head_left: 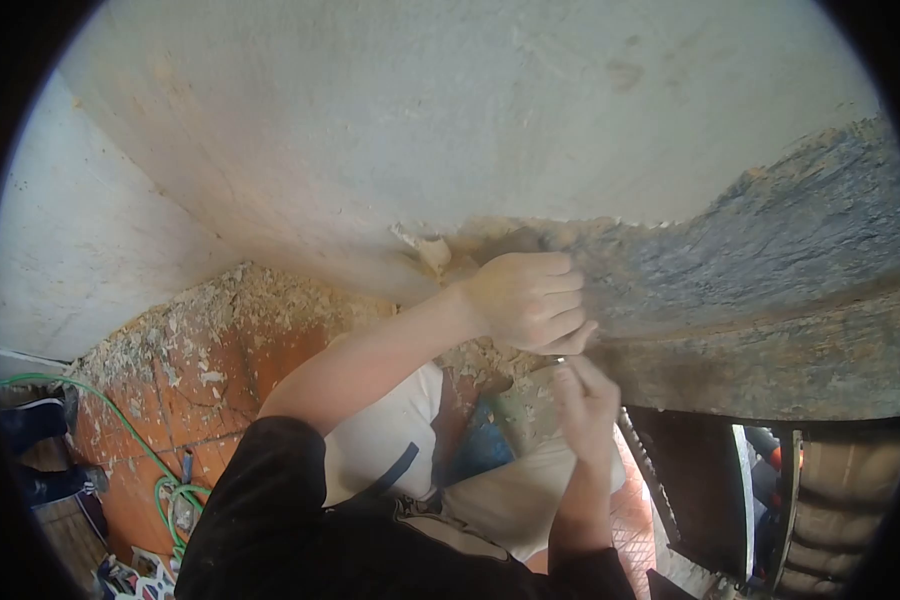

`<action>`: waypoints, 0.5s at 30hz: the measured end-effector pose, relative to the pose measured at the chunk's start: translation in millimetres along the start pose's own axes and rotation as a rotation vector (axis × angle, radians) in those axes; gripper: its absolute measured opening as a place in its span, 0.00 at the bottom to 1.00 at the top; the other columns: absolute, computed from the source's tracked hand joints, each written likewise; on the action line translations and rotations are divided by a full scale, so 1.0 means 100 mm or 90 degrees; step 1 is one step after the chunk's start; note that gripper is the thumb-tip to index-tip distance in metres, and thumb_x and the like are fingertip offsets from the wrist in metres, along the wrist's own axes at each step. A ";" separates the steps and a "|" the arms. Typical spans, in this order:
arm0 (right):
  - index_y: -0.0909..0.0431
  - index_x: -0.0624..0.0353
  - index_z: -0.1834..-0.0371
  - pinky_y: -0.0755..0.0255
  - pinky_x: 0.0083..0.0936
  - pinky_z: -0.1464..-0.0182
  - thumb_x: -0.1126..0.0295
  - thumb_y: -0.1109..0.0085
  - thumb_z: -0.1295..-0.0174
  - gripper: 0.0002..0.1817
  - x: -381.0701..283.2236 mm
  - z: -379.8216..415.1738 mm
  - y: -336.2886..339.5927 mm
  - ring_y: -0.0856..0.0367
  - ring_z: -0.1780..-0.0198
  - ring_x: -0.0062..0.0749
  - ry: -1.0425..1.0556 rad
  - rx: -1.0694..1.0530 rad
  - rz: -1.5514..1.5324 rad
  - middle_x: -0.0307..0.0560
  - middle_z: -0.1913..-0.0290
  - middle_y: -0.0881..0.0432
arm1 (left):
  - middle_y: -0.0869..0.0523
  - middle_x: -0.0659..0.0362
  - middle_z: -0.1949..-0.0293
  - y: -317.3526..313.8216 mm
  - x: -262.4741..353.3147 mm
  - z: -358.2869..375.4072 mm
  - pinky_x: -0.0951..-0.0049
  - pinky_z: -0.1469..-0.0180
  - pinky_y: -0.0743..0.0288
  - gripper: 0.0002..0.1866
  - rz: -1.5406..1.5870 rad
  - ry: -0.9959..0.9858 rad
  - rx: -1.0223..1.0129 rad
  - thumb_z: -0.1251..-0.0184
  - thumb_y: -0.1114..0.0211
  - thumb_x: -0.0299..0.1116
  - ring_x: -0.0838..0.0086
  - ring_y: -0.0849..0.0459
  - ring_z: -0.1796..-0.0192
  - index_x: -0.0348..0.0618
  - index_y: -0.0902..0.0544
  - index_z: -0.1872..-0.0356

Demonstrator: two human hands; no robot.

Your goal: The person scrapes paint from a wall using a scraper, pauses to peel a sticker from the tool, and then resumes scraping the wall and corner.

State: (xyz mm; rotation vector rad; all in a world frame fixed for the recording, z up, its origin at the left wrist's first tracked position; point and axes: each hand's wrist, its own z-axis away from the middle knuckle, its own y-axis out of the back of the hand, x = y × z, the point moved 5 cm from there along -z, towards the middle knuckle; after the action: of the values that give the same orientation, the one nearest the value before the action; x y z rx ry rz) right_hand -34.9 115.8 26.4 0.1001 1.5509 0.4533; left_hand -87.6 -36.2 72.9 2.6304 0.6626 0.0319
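Note:
My left hand (535, 305) is wrapped in a fist around a scraper, whose handle is mostly hidden inside it. A dark grey blade (515, 243) shows above the knuckles, right at the ragged edge of the pale coating (390, 140). Just below the fist, a small shiny metal end (561, 359) sticks out. The fingers of my right hand (585, 400) are closed at that end, close under the left hand. To the right of both hands, a rough dark stripped surface (750, 250) is exposed. A loose pale flake (425, 247) hangs beside the blade.
Chips and crumbs (260, 295) lie across the reddish tiled floor (220, 370) on the left. A green hose (130, 430) coils there, near another person's dark shoes (45, 425). My knees (380, 430) are close beneath my hands. A dark panel (690, 470) stands at lower right.

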 end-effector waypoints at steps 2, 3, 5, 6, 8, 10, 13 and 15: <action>0.22 0.66 0.64 0.48 0.14 0.79 0.68 0.49 0.30 0.12 -0.05 0.07 0.24 0.40 0.80 0.09 -0.052 0.043 -0.055 0.28 0.79 0.33 | 0.32 0.66 0.86 -0.09 0.05 -0.11 0.75 0.76 0.42 0.17 0.018 -0.007 0.046 0.50 0.32 0.30 0.76 0.33 0.81 0.49 0.31 0.91; 0.22 0.66 0.65 0.50 0.14 0.80 0.69 0.50 0.29 0.12 -0.12 0.07 0.30 0.42 0.81 0.09 -0.062 0.042 -0.074 0.28 0.80 0.34 | 0.32 0.66 0.86 -0.12 0.09 -0.24 0.75 0.76 0.42 0.17 0.018 -0.026 0.042 0.50 0.32 0.30 0.76 0.33 0.81 0.48 0.31 0.91; 0.22 0.66 0.64 0.50 0.13 0.81 0.69 0.51 0.29 0.12 -0.13 -0.04 0.22 0.42 0.81 0.08 0.007 0.014 0.004 0.28 0.81 0.35 | 0.32 0.66 0.86 -0.08 0.08 -0.27 0.74 0.76 0.42 0.17 0.020 -0.044 0.042 0.50 0.32 0.30 0.76 0.33 0.81 0.48 0.30 0.91; 0.22 0.66 0.64 0.50 0.13 0.81 0.69 0.51 0.29 0.12 -0.07 -0.01 0.10 0.42 0.81 0.08 0.005 0.016 0.007 0.28 0.81 0.35 | 0.33 0.66 0.87 0.03 0.02 -0.17 0.75 0.76 0.42 0.17 0.002 -0.043 0.049 0.50 0.32 0.30 0.76 0.34 0.81 0.48 0.31 0.91; 0.21 0.67 0.62 0.51 0.13 0.81 0.70 0.51 0.29 0.12 -0.03 0.02 -0.27 0.43 0.81 0.09 0.064 0.007 0.020 0.28 0.81 0.36 | 0.35 0.66 0.87 0.25 -0.04 -0.06 0.75 0.75 0.41 0.17 0.022 -0.034 -0.045 0.50 0.32 0.31 0.76 0.34 0.81 0.48 0.31 0.90; 0.21 0.67 0.62 0.51 0.13 0.81 0.70 0.51 0.29 0.12 -0.04 0.06 -0.18 0.43 0.81 0.09 0.027 0.035 -0.021 0.28 0.81 0.36 | 0.34 0.66 0.86 0.14 -0.03 -0.07 0.75 0.76 0.41 0.17 0.029 -0.041 -0.021 0.50 0.32 0.31 0.76 0.34 0.81 0.48 0.31 0.90; 0.22 0.68 0.60 0.53 0.14 0.83 0.71 0.52 0.29 0.11 -0.08 0.21 0.16 0.43 0.82 0.08 -0.061 0.090 -0.097 0.29 0.81 0.35 | 0.33 0.66 0.85 -0.09 0.08 -0.25 0.75 0.77 0.41 0.17 0.072 -0.060 0.014 0.49 0.32 0.32 0.75 0.34 0.81 0.48 0.30 0.90; 0.22 0.67 0.61 0.51 0.14 0.81 0.70 0.51 0.29 0.11 0.02 0.14 0.13 0.42 0.81 0.08 -0.028 0.049 -0.057 0.29 0.80 0.34 | 0.32 0.66 0.85 -0.13 0.09 -0.22 0.75 0.77 0.41 0.17 0.111 -0.059 0.015 0.49 0.32 0.32 0.75 0.34 0.81 0.48 0.30 0.90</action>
State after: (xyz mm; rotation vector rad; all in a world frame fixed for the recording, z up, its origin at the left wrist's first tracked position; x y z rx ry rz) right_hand -23.9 131.5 29.6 0.0982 1.5237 0.3194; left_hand -88.0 -13.4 86.7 2.6866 0.4034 -0.0463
